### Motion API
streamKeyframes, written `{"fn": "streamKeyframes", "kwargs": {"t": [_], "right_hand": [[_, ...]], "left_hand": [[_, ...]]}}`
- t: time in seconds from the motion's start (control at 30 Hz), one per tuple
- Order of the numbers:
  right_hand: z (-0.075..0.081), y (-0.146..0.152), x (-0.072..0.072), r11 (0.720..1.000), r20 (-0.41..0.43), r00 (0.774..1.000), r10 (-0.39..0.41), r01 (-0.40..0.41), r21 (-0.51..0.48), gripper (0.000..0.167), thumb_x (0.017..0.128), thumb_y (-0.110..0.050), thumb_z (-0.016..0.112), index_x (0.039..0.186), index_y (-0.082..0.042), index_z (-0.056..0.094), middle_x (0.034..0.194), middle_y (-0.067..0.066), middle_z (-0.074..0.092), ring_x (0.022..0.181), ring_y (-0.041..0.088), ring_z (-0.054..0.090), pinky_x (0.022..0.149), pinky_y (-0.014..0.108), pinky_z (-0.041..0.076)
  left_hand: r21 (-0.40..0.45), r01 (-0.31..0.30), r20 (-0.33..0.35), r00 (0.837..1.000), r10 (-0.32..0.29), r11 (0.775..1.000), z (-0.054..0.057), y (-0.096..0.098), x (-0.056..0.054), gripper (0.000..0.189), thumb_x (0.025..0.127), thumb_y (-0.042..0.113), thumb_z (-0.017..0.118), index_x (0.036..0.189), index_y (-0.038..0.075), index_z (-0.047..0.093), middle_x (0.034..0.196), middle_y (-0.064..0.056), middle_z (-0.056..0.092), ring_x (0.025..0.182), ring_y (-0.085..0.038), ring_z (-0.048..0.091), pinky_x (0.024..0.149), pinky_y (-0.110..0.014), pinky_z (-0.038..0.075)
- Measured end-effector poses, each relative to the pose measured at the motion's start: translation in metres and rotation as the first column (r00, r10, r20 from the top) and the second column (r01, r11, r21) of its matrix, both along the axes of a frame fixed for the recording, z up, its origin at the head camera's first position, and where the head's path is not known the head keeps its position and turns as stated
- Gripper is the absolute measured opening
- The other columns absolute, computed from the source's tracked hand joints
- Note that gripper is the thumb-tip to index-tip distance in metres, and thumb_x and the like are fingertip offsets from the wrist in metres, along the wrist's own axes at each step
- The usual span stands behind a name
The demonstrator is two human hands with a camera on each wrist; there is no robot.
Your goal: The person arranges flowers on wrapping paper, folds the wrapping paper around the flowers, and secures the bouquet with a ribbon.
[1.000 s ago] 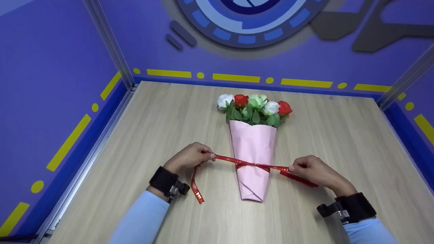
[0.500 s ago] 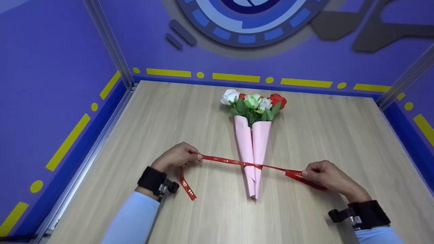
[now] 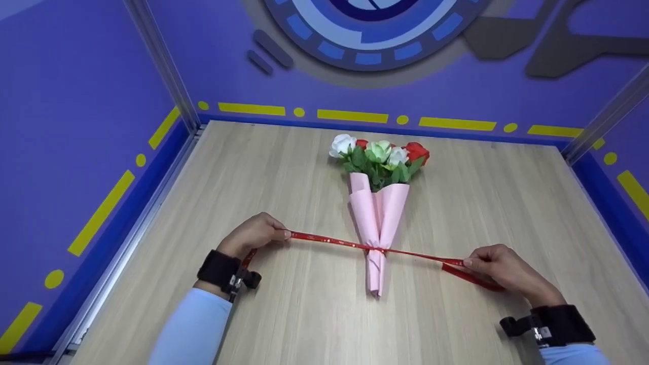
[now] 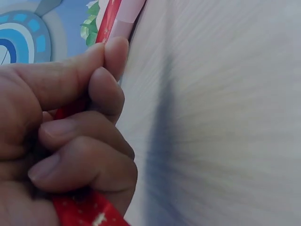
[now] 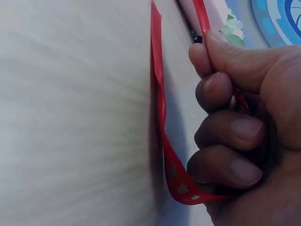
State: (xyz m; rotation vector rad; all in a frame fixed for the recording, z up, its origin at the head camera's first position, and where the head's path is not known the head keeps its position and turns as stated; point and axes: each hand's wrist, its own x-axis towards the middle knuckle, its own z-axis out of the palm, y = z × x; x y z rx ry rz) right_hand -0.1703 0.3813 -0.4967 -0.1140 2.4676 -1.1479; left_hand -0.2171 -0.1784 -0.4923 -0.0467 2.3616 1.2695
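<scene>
A bouquet of white, red and pale green roses [image 3: 378,152] lies on the table, wrapped in pink paper [image 3: 393,208]. Round the narrow lower part of the wrap runs a red ribbon [image 3: 329,240] with gold print, crossed at the front and cinching the paper into folds. On the left, my left hand [image 3: 253,235] pinches one end between thumb and forefinger, its other fingers curled over the ribbon's tail in the left wrist view. My right hand [image 3: 507,268] pinches the other end at the right. From it a loose tail [image 5: 176,176] loops down and back toward the bouquet.
The wooden tabletop [image 3: 304,324] is bounded by a blue-purple back wall [image 3: 446,101] and side panels with yellow markings. A black wrist strap with a small camera [image 3: 220,268] sits on the left wrist, and a matching one [image 3: 563,324] on the right.
Both hands have moved apart, left hand leftward, right hand rightward and slightly nearer. The ribbon has drawn tight, and the flat pink wrap has narrowed and folded inward at the ribbon.
</scene>
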Motion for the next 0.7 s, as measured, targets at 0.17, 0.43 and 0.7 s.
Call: {"fn": "streamKeyframes", "kwargs": {"t": [0.17, 0.43, 0.7], "right_hand": [[-0.002, 0.003, 0.0, 1.0, 0.0, 1.0, 0.006, -0.006, -0.004, 0.027, 0.101, -0.03, 0.072, 0.094, -0.004, 0.078, 0.077, -0.001, 0.064, 0.064, 0.009, 0.046, 0.056, 0.025, 0.038], [0.0, 0.007, -0.003, 0.998, 0.043, 0.999, 0.016, -0.013, -0.064, 0.03, 0.103, -0.027, 0.069, 0.099, 0.002, 0.077, 0.069, -0.004, 0.059, 0.057, 0.005, 0.042, 0.05, 0.023, 0.034], [-0.001, 0.012, -0.011, 1.0, 0.028, 0.999, -0.015, 0.014, 0.018, 0.036, 0.101, -0.035, 0.072, 0.09, -0.001, 0.074, 0.063, -0.006, 0.044, 0.054, 0.009, 0.039, 0.049, 0.025, 0.031]], "left_hand": [[0.005, 0.003, -0.012, 1.0, -0.003, 1.0, -0.002, -0.005, 0.0, 0.015, 0.096, 0.017, 0.077, 0.091, 0.005, 0.085, 0.072, 0.003, 0.069, 0.067, -0.014, 0.05, 0.06, -0.025, 0.037], [-0.01, 0.018, 0.001, 1.0, -0.018, 1.0, -0.004, -0.01, 0.0, 0.017, 0.098, 0.02, 0.076, 0.091, 0.008, 0.086, 0.073, 0.004, 0.068, 0.068, -0.013, 0.051, 0.061, -0.024, 0.039], [-0.032, 0.119, -0.002, 0.993, -0.119, 0.992, -0.006, -0.017, 0.0, 0.018, 0.098, 0.024, 0.076, 0.091, 0.011, 0.086, 0.072, 0.006, 0.065, 0.067, -0.01, 0.048, 0.061, -0.024, 0.036]]}}
